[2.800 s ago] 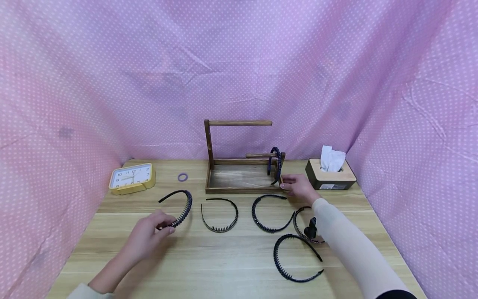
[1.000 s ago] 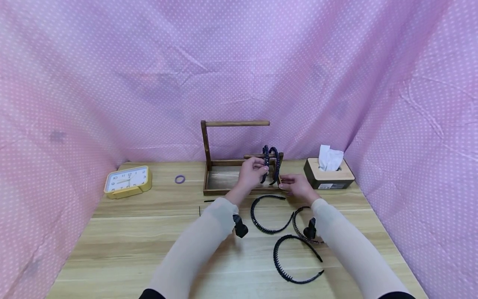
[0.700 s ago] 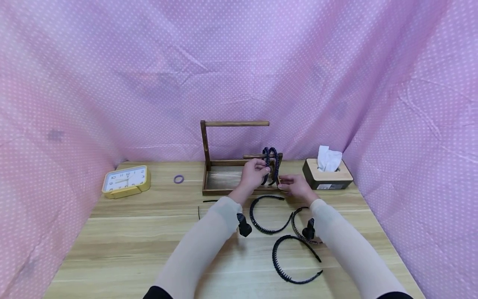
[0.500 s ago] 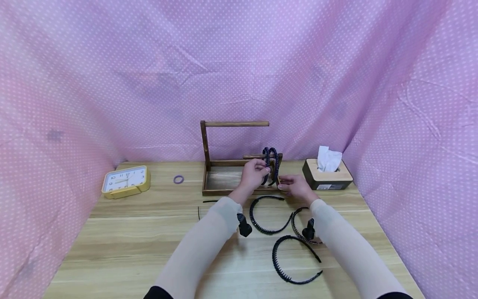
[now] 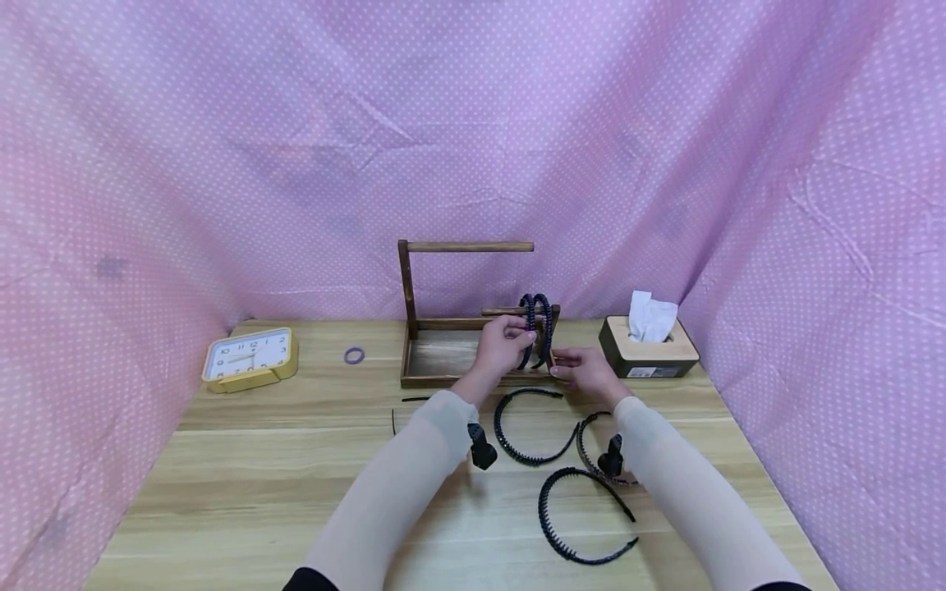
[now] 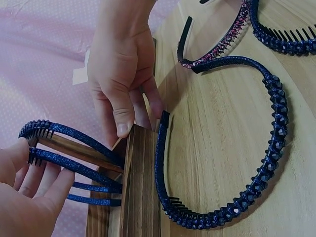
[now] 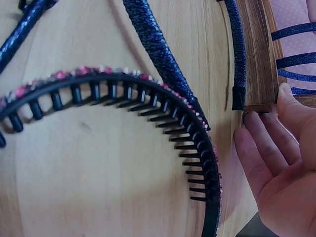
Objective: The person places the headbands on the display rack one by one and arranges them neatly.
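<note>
My left hand [image 5: 501, 349] pinches a dark blue beaded headband [image 6: 64, 160] that hangs over the lower bar [image 5: 502, 311] of a wooden rack [image 5: 405, 287]. Its comb teeth face inward. Just to its right, a matching headband [image 5: 547, 316] hangs on the same bar, beside the end post. My right hand [image 5: 589, 373] grips the rack's front right corner, thumb on the wood and fingers curled at its side, as the right wrist view shows. The rack's upper bar [image 5: 473, 246] carries nothing.
In front of the rack lie a blue headband [image 5: 510, 439], a pink-beaded one [image 7: 59, 81] and another dark one [image 5: 550, 533]. My left sleeve mostly hides a further headband [image 5: 415, 398]. A yellow clock [image 5: 251, 359], purple ring [image 5: 354, 355] and tissue box [image 5: 650, 349] stand around.
My left hand has carried its headband from the table's left side to the rack, where it now hangs on the lower bar beside the first. The right hand has kept its grip on the corner.
</note>
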### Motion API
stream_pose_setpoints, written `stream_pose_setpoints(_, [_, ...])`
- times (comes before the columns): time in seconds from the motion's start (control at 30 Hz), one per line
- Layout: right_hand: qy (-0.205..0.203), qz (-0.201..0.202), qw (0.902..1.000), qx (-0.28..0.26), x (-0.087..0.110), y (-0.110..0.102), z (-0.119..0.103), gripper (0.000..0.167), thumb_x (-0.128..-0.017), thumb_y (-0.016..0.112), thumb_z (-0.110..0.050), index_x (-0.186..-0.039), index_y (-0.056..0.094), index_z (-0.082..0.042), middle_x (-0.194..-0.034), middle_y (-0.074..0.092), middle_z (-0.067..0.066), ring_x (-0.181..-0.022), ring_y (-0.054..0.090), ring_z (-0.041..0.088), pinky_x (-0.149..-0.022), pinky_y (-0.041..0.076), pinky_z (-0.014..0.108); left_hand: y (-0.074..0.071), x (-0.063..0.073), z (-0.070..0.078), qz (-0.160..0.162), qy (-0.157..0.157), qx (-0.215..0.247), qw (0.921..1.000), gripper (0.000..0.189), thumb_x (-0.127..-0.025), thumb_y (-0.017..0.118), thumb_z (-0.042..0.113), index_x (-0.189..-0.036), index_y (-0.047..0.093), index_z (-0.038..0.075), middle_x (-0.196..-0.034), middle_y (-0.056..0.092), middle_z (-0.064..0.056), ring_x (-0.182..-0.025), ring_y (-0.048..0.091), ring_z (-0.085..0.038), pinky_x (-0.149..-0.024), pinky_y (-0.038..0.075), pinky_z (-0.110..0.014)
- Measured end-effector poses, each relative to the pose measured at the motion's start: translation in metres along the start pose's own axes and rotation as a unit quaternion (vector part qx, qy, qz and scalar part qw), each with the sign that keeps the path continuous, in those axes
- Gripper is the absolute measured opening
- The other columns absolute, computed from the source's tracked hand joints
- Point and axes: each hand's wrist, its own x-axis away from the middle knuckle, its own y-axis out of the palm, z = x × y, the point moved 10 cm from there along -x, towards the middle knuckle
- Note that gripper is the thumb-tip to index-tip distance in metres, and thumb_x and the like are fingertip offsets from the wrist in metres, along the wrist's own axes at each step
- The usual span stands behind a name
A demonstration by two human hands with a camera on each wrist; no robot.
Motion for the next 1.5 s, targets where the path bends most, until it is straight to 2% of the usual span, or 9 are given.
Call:
stream_pose_setpoints(0.13, [0.000, -0.001, 1.0000, 0.000, 0.000, 0.002, 0.000, 0.051, -0.098, 0.069, -0.007, -0.145, 0.053, 0.005, -0.138, 0.061, 0.027, -0.112, 0.070, 0.029, -0.081, 0.063, 0.037, -0.002, 0.001, -0.005, -0.016, -0.014, 0.010, 0.9997, 0.031, -0.094, 0.076, 0.010, -0.122, 0.068, 0.001, -0.109, 0.075, -0.015, -0.086, 0.069, -0.019, -0.076, 0.062, -0.039])
stream_pose_setpoints(0.27, [0.000, -0.003, 1.0000, -0.004, 0.000, 0.002, -0.001, 0.051, -0.098, 0.069, -0.006, -0.145, 0.052, 0.005, -0.138, 0.061, 0.028, -0.114, 0.069, 0.032, -0.081, 0.063, 0.037, -0.010, 0.005, -0.005, -0.022, -0.009, -0.019, 0.9995, 0.036, -0.094, 0.077, 0.013, -0.126, 0.067, 0.001, -0.115, 0.074, -0.015, -0.097, 0.070, -0.023, -0.083, 0.061, -0.044])
stream_pose_setpoints(0.43, [-0.003, -0.003, 1.0000, 0.000, 0.001, -0.001, 0.000, 0.051, -0.099, 0.068, -0.007, -0.146, 0.051, 0.005, -0.139, 0.060, 0.028, -0.116, 0.068, 0.034, -0.081, 0.063, 0.037, -0.032, 0.016, 0.002, -0.010, 0.012, -0.088, 0.9960, 0.033, -0.095, 0.075, 0.019, -0.123, 0.069, 0.003, -0.112, 0.072, -0.011, -0.107, 0.066, -0.026, -0.084, 0.057, -0.035])
stream_pose_setpoints(0.67, [-0.012, -0.002, 0.9999, 0.012, 0.001, -0.003, 0.000, 0.051, -0.099, 0.068, -0.008, -0.145, 0.052, 0.007, -0.137, 0.061, 0.029, -0.113, 0.070, 0.032, -0.080, 0.063, 0.037, -0.065, 0.042, 0.012, -0.055, 0.024, -0.127, 0.9901, 0.029, -0.098, 0.072, 0.024, -0.120, 0.069, 0.005, -0.108, 0.070, -0.010, -0.093, 0.067, -0.020, -0.078, 0.062, -0.038])
stream_pose_setpoints(0.77, [-0.017, -0.006, 0.9998, 0.013, 0.001, -0.002, -0.002, 0.052, -0.099, 0.067, -0.007, -0.145, 0.050, 0.008, -0.137, 0.059, 0.031, -0.115, 0.069, 0.035, -0.081, 0.063, 0.037, -0.083, 0.054, 0.016, -0.066, 0.043, -0.170, 0.9823, 0.028, -0.097, 0.072, 0.024, -0.119, 0.069, 0.005, -0.107, 0.072, -0.008, -0.089, 0.067, -0.019, -0.076, 0.062, -0.035])
stream_pose_setpoints(0.97, [-0.015, -0.007, 0.9998, 0.014, 0.002, -0.001, -0.005, 0.051, -0.100, 0.066, -0.006, -0.146, 0.049, 0.009, -0.138, 0.058, 0.032, -0.114, 0.069, 0.035, -0.081, 0.063, 0.037, -0.110, 0.081, 0.011, -0.102, 0.069, -0.248, 0.9609, 0.027, -0.093, 0.076, 0.022, -0.115, 0.071, 0.008, -0.101, 0.072, -0.002, -0.093, 0.065, -0.016, -0.085, 0.056, -0.031])
stream_pose_setpoints(1.2, [-0.014, -0.006, 0.9997, 0.017, 0.002, -0.001, -0.005, 0.050, -0.101, 0.065, -0.007, -0.146, 0.050, 0.008, -0.138, 0.059, 0.032, -0.114, 0.069, 0.033, -0.081, 0.063, 0.036, -0.124, 0.115, -0.011, -0.166, 0.097, -0.314, 0.9297, 0.022, -0.091, 0.078, 0.016, -0.109, 0.073, 0.005, -0.090, 0.069, 0.006, -0.085, 0.064, -0.009, -0.078, 0.056, -0.025])
stream_pose_setpoints(1.33, [-0.009, -0.002, 0.9998, 0.020, 0.002, -0.002, -0.005, 0.050, -0.100, 0.066, -0.007, -0.146, 0.051, 0.007, -0.138, 0.059, 0.031, -0.111, 0.070, 0.031, -0.080, 0.063, 0.036, -0.125, 0.132, -0.026, -0.208, 0.110, -0.333, 0.9133, 0.026, -0.090, 0.080, 0.016, -0.111, 0.073, 0.003, -0.090, 0.070, 0.008, -0.085, 0.064, -0.007, -0.078, 0.057, -0.024])
stream_pose_setpoints(1.5, [0.000, -0.002, 0.9999, 0.017, 0.002, -0.002, -0.004, 0.051, -0.099, 0.068, -0.008, -0.146, 0.051, 0.006, -0.137, 0.060, 0.029, -0.109, 0.071, 0.027, -0.078, 0.063, 0.034, -0.124, 0.146, -0.042, -0.247, 0.112, -0.334, 0.9030, 0.029, -0.088, 0.081, 0.015, -0.113, 0.073, 0.003, -0.095, 0.072, 0.003, -0.088, 0.066, -0.009, -0.081, 0.058, -0.027])
